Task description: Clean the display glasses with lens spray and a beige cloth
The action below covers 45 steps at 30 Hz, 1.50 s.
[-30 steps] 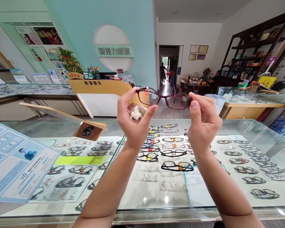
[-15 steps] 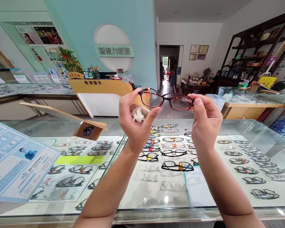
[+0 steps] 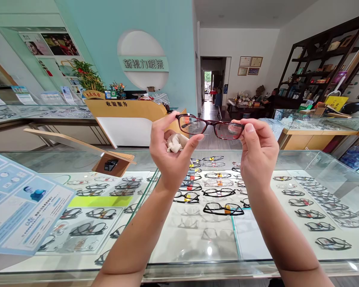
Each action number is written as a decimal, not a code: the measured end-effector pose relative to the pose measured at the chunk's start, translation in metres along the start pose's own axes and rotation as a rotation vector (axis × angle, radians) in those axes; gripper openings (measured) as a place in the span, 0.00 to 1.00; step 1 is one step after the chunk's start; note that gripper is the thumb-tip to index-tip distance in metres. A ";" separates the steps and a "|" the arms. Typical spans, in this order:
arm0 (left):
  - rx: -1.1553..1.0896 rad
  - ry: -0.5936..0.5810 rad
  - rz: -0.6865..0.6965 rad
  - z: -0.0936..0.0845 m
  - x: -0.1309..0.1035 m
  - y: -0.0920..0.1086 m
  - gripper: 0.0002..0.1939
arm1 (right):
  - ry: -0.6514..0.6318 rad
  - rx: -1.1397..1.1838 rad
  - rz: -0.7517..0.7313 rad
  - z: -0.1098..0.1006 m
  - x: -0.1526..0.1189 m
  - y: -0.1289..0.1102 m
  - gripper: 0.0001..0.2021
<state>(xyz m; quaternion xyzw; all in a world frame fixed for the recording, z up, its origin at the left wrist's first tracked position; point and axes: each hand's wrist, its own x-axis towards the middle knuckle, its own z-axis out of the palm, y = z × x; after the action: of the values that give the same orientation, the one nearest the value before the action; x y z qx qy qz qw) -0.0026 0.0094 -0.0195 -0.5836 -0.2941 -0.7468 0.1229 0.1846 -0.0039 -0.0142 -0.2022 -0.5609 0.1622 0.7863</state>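
Note:
A pair of dark red-framed eyeglasses (image 3: 210,123) is held up in front of me above the glass counter. My left hand (image 3: 173,151) grips the frame's left end with its fingers, and a crumpled whitish cloth (image 3: 176,142) is tucked in its palm. My right hand (image 3: 259,147) pinches the right end between thumb and forefinger. The lenses face toward or away from me; I cannot tell which. Below, inside the glass display case (image 3: 197,239), several rows of glasses lie, among them a black pair (image 3: 223,209) near the middle.
A blue-and-white printed leaflet (image 3: 26,203) and a wooden stand (image 3: 113,164) are on the left of the counter. Beyond stands a yellow-and-white cashier desk (image 3: 128,123). Another glass case (image 3: 323,125) is at the right. A person (image 3: 271,101) sits by a table at the back.
The eyeglasses have tilted slightly, so the frame and lenses show at a different angle. Both hands have shifted only a little; their grips stay the same.

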 end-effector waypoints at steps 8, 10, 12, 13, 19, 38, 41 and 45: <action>-0.067 0.004 0.044 0.001 -0.002 0.001 0.32 | 0.017 0.028 0.018 0.001 0.000 -0.004 0.08; -0.039 0.001 0.042 0.002 -0.003 0.000 0.33 | 0.022 -0.014 0.008 0.000 0.001 -0.003 0.09; -0.014 -0.005 0.029 0.002 -0.004 0.000 0.35 | 0.022 -0.040 0.003 0.000 0.001 -0.002 0.10; -0.006 -0.009 0.017 0.002 -0.004 0.001 0.35 | 0.022 -0.048 0.002 -0.001 0.001 -0.002 0.10; -0.015 -0.055 -0.045 0.003 -0.005 0.009 0.34 | 0.034 -0.098 -0.028 -0.001 0.000 -0.001 0.10; -0.301 -0.051 -0.246 0.003 -0.003 0.021 0.35 | 0.042 -0.027 0.070 0.000 0.001 -0.004 0.10; -0.361 -0.019 -0.280 0.004 -0.001 0.024 0.35 | 0.039 -0.001 0.118 -0.001 0.002 -0.007 0.09; -0.390 0.012 -0.340 0.003 -0.001 0.031 0.33 | 0.041 -0.029 0.149 -0.002 0.002 -0.009 0.09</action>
<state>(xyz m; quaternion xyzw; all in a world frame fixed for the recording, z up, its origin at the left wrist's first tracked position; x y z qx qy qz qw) 0.0165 -0.0136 -0.0103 -0.5341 -0.2377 -0.8027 -0.1177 0.1870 -0.0107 -0.0088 -0.2580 -0.5303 0.2080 0.7804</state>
